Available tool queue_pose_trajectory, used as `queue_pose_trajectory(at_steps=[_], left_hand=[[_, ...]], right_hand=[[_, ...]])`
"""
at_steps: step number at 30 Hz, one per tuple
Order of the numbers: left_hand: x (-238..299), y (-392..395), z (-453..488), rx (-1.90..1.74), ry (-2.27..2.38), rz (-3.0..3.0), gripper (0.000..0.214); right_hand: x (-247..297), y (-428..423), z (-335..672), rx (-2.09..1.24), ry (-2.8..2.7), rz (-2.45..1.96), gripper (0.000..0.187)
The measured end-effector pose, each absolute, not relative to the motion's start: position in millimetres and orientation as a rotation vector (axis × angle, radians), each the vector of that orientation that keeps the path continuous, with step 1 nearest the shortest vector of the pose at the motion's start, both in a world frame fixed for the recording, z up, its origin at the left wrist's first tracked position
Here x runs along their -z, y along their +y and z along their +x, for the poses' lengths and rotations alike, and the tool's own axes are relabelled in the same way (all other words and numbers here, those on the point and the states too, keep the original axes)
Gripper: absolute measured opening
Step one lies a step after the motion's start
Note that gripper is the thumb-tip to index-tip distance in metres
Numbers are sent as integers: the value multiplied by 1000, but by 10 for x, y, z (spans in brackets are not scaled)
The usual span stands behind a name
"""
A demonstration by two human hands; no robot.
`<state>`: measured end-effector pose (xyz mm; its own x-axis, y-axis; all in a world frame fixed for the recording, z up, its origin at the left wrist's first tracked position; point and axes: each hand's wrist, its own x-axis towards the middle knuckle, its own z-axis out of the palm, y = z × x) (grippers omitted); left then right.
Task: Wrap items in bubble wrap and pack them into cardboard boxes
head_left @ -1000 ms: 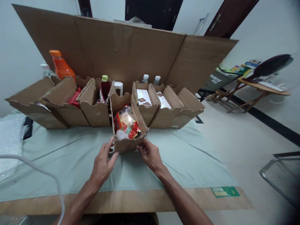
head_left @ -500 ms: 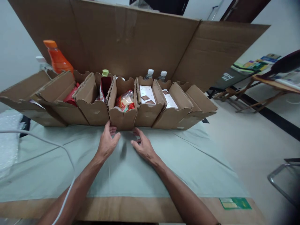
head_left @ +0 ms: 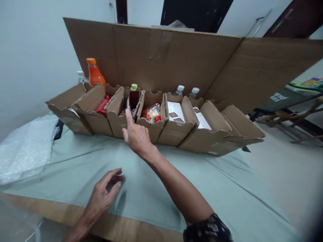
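My right hand [head_left: 138,136] is raised in front of the row of cardboard bins, index finger stretched out and thumb apart, with nothing held. Its fingertip overlaps the front of a bin [head_left: 116,125] that contains a dark red packet [head_left: 133,99]; whether they touch I cannot tell. Over the green cloth [head_left: 156,188], nearer the table's front edge, my left hand [head_left: 102,193] hovers with curved fingers and thumb apart, also holding nothing. Just right of the pointing finger, another bin contains a red and clear snack package [head_left: 152,113].
Other bins hold a red packet [head_left: 103,106] and white boxes [head_left: 176,112]. Behind the row stand an orange bottle [head_left: 96,74], white-capped bottles [head_left: 179,89] and a tall cardboard panel [head_left: 186,58]. Bubble wrap [head_left: 27,146] lies at the left.
My right hand has left the bottom of the middle bin and moved up and left. My left hand has drawn back toward the table's front edge. The camera view has shifted left.
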<state>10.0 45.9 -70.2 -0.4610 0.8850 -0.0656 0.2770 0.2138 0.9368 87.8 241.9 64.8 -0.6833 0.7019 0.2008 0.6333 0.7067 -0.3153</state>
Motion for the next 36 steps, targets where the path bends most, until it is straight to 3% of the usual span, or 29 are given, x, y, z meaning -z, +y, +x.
queue_pose_trajectory(at_steps=[3, 6, 10, 16, 20, 24, 29, 33, 36], left_hand=[[689, 274, -101, -1280, 1937, 1001, 45], [654, 179, -261, -1385, 1972, 950, 46], [602, 130, -366, -1526, 2027, 841, 55], [658, 137, -333, -1665, 1933, 823, 75], [679, 93, -255, -1664, 1830, 965, 82], [633, 85, -191, -1560, 1709, 1013, 79], [603, 187, -137, -1485, 1688, 985, 67], [541, 311, -210, -1480, 1653, 953, 66], [410, 516, -402, -1532, 1614, 986, 46]], right_hand=[[-775, 2553, 580, -186, -2583, -1218, 45], [-656, 2419, 695, -161, -2577, -1090, 23], [-458, 1855, 1292, -239, -2474, -826, 17], [-570, 1106, 2332, -472, -2254, -650, 11], [-443, 984, 2951, -540, -2070, -848, 16], [-147, 954, 3400, -827, -1792, -1015, 52], [190, 820, 3349, -1020, -2100, -1026, 89], [312, 859, 3165, -944, -2095, -991, 79], [303, 1077, 3218, -914, -2078, -993, 58]])
